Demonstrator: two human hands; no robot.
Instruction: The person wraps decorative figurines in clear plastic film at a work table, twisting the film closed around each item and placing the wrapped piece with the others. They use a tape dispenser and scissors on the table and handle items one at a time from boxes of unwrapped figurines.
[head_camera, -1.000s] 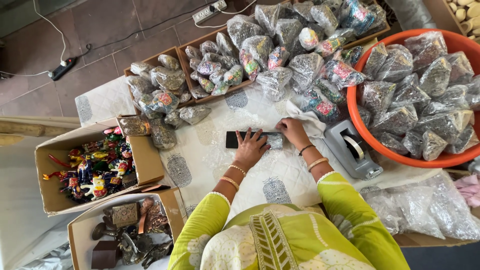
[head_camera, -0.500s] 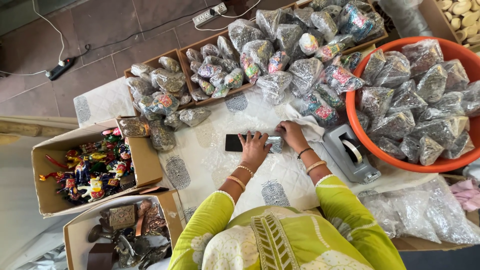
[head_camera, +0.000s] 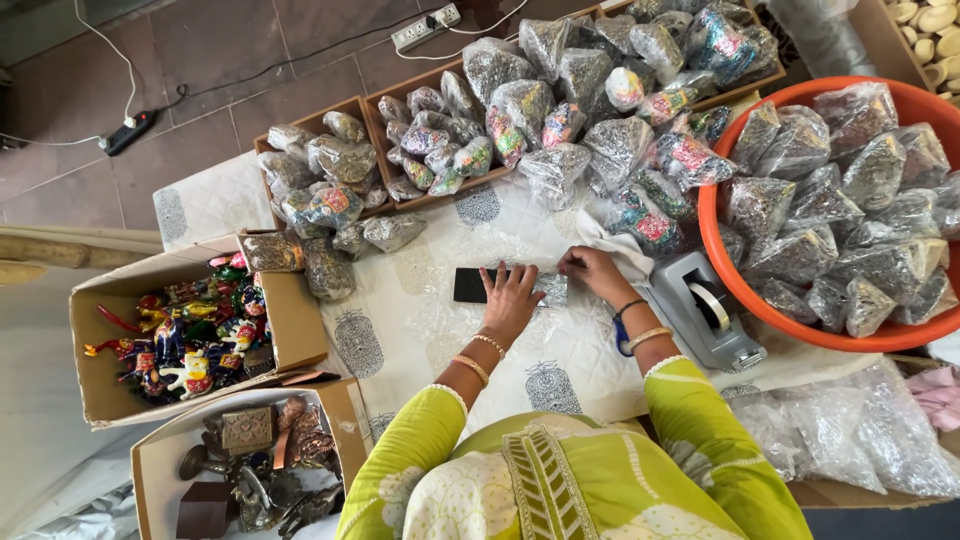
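Note:
My left hand lies flat, fingers spread, pressing on a small piece wrapped in bubble wrap on the white printed cloth. My right hand pinches the right end of the same wrapped piece. A black phone-like slab lies just left of my left hand. A grey tape dispenser stands to the right of my right wrist.
An orange tub full of wrapped bundles sits at the right. Wooden trays of wrapped items line the far edge. Cardboard boxes with painted figurines and metal pieces stand at left. Loose bubble wrap lies lower right.
Both hands stay on the wrapped piece; the fingers have shifted only slightly. The view has drifted a little.

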